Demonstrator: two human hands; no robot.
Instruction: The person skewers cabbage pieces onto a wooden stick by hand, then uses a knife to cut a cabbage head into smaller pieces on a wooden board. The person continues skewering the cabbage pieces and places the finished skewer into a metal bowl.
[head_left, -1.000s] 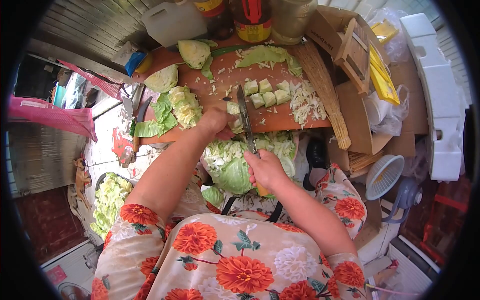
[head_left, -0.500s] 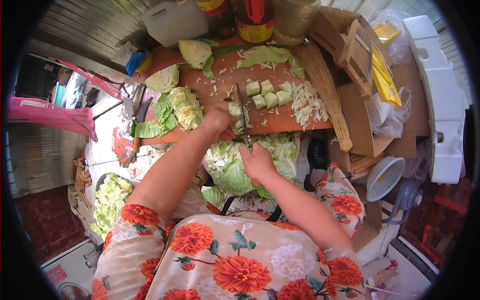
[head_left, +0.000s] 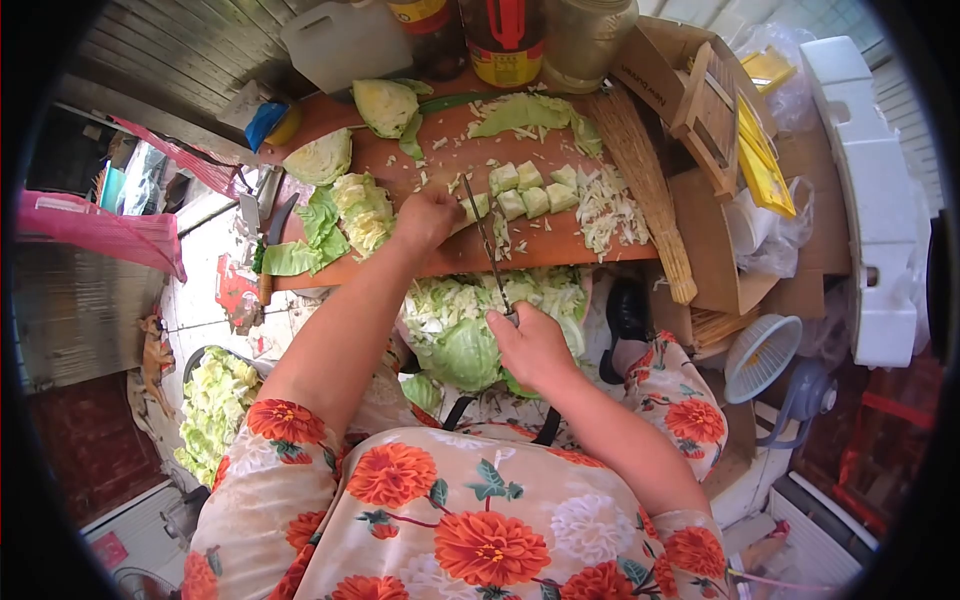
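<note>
My right hand (head_left: 527, 345) is wrapped around the handle of a knife (head_left: 487, 240), whose long dark blade points away from me over the orange board (head_left: 420, 262). My left hand (head_left: 428, 218) is closed, with curled fingertips against a small pale-green cabbage piece (head_left: 477, 207) beside the blade. Cut cabbage chunks (head_left: 534, 188) sit in rows just right of the knife, with shreds (head_left: 612, 212) beyond them. Left of my left hand lies a ruffled cabbage section (head_left: 362, 214). Below the board's near edge, a cabbage head (head_left: 462, 350) rests among chopped cabbage (head_left: 440, 302).
Cabbage wedges (head_left: 318, 157) lie at the board's far left, near another knife (head_left: 278, 225). A straw brush (head_left: 645, 190) crosses its right end. Bottles and jugs (head_left: 505, 60) line the back. Cardboard boxes (head_left: 715, 240) stand right; chopped leaves (head_left: 218, 405) fill a container at lower left.
My left hand has moved away from me and slightly left, up to the small cabbage piece. The knife and my right hand have drawn back toward me, slightly to the right.
</note>
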